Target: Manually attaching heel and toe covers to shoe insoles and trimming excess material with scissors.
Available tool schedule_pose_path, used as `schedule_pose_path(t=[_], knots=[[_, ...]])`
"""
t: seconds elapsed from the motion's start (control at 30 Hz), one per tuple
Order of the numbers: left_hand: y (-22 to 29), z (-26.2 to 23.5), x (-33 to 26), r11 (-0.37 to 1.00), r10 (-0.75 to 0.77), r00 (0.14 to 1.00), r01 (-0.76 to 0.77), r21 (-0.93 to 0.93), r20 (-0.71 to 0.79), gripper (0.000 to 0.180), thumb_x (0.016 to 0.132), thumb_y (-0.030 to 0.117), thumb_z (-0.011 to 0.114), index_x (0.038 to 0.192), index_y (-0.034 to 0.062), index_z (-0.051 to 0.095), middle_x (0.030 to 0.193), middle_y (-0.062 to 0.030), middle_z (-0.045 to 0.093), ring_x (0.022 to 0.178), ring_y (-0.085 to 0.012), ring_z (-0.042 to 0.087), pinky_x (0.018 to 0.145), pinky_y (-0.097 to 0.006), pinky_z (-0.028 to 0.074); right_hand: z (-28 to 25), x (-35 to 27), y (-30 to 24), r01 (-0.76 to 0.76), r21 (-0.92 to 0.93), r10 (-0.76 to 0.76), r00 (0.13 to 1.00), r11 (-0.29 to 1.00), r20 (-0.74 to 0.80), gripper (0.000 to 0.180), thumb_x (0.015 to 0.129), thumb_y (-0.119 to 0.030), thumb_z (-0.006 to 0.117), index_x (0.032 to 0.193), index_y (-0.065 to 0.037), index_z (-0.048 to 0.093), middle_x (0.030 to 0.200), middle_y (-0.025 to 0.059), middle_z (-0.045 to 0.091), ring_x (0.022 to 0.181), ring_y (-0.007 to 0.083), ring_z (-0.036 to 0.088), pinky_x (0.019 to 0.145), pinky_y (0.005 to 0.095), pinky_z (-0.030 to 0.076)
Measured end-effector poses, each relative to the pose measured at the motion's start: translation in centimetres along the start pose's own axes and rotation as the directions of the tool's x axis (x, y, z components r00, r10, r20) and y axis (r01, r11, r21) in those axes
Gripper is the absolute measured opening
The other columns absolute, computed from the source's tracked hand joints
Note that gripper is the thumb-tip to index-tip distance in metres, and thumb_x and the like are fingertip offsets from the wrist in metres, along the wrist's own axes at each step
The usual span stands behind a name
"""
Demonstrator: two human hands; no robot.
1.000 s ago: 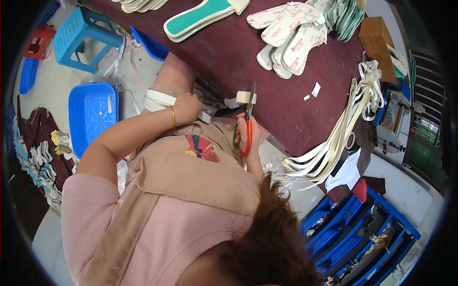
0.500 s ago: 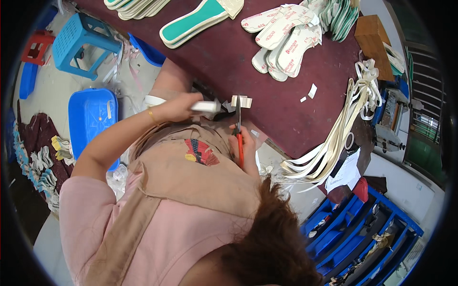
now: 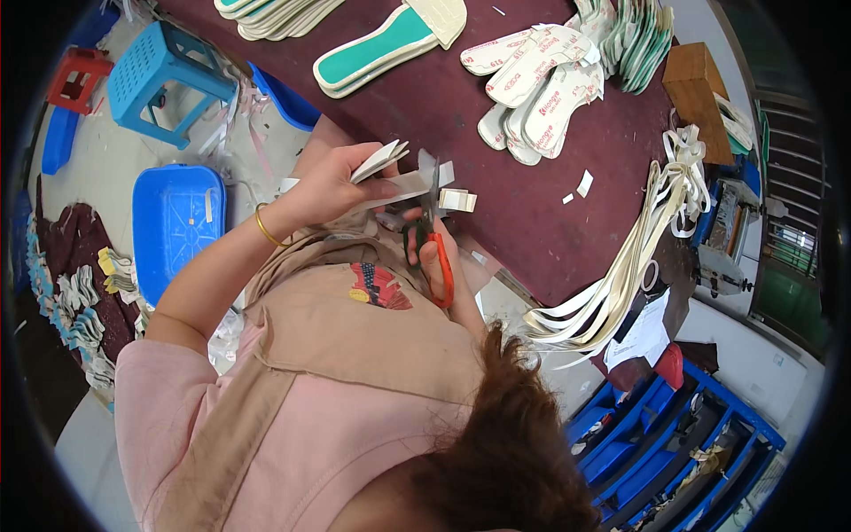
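Cutting a white strip (image 3: 412,184) with scissors (image 3: 446,279) near the table's (image 3: 567,239) edge.
The left hand (image 3: 332,188) is closed on the strip's folded length, one end at the blurred blades; the right hand (image 3: 432,259) is wrapped around the handles. A small pile of short pieces (image 3: 457,199) beside the blades looks already cut; the folded length appears left uncut.

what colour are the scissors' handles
Scissors' handles: one orange-red, the other dark green, in the head view.

Table (image 3: 541,222) centre passable right of cream block (image 3: 457,200); scissors (image 3: 433,207) crowd near edge, insoles (image 3: 542,84) far side, strips (image 3: 634,248) right edge.
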State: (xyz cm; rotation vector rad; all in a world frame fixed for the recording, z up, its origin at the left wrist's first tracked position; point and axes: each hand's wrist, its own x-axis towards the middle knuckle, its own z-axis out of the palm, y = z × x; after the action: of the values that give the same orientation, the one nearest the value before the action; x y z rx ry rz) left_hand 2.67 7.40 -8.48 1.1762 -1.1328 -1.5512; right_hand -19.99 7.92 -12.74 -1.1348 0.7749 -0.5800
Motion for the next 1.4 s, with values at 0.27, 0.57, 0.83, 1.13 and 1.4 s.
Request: schedule_pose_path(t=[0.27,0.57,0.83,1.13,1.4], knots=[[1.3,0.2,0.9,0.985,-0.174,0.977,0.170,-0.041,-0.124,0.014,0.081,0.003,0.064,0.087,0.0027,0.051,0.079,0.0005,0.053,0.071,-0.0082,0.054,0.062,-0.024,0.044,-1.8,-3.1,1.2,-0.029,-0.296,-0.017,0.988,0.955,-0.152,0.071,0.080,-0.062,0.055,0.115,-0.002,0.049,0.070,-0.0009,0.046,0.060,0.0071,0.043,0.055,0.0201,0.034],[-0.5,1.0,1.2,0.985,-0.008,0.998,0.020,0.173,-0.066,0.018,0.077,0.007,0.070,0.089,0.0010,0.057,0.081,-0.0003,0.058,0.076,-0.0078,0.054,0.070,-0.026,0.046,-1.2,-2.0,0.2,0.031,-0.581,-0.112,0.988,0.813,-0.104,0.063,0.078,-0.056,0.063,0.111,-0.003,0.055,0.074,0.0029,0.051,0.064,0.0126,0.048,0.058,0.0257,0.039],[-1.5,0.3,1.4,0.969,-0.152,0.988,0.151,0.196,-0.015,0.032,0.070,0.012,0.076,0.094,-0.0001,0.059,0.086,-0.0057,0.062,0.080,-0.0133,0.058,0.074,-0.028,0.046,-1.3,-1.8,0.7,0.088,-0.611,-0.180,0.979,0.787,-0.091,0.069,0.077,-0.059,0.062,0.116,-0.002,0.054,0.082,0.0093,0.057,0.069,0.0163,0.053,0.063,0.0284,0.044],[-2.8,0.9,1.8,0.929,-0.081,0.993,0.107,0.355,-0.086,0.050,0.065,0.016,0.080,0.104,-0.0005,0.054,0.095,-0.0110,0.063,0.087,-0.0192,0.061,0.077,-0.032,0.047,-1.6,-1.1,0.5,0.048,-0.598,-0.058,0.998,0.800,0.003,0.060,0.078,-0.035,0.070,0.120,0.002,0.049,0.107,0.0185,0.056,0.091,0.0304,0.057,0.082,0.0335,0.045],[-3.5,1.3,1.5,0.939,-0.168,0.972,0.208,0.273,-0.165,0.061,0.063,0.019,0.083,0.107,-0.0024,0.046,0.096,-0.0150,0.061,0.087,-0.0203,0.061,0.076,-0.031,0.047,-1.1,-1.3,2.2,-0.057,-0.513,0.022,0.997,0.856,-0.075,0.032,0.086,-0.034,0.060,0.096,-0.004,0.058,0.059,-0.0001,0.051,0.055,0.0087,0.048,0.054,0.0241,0.039]])
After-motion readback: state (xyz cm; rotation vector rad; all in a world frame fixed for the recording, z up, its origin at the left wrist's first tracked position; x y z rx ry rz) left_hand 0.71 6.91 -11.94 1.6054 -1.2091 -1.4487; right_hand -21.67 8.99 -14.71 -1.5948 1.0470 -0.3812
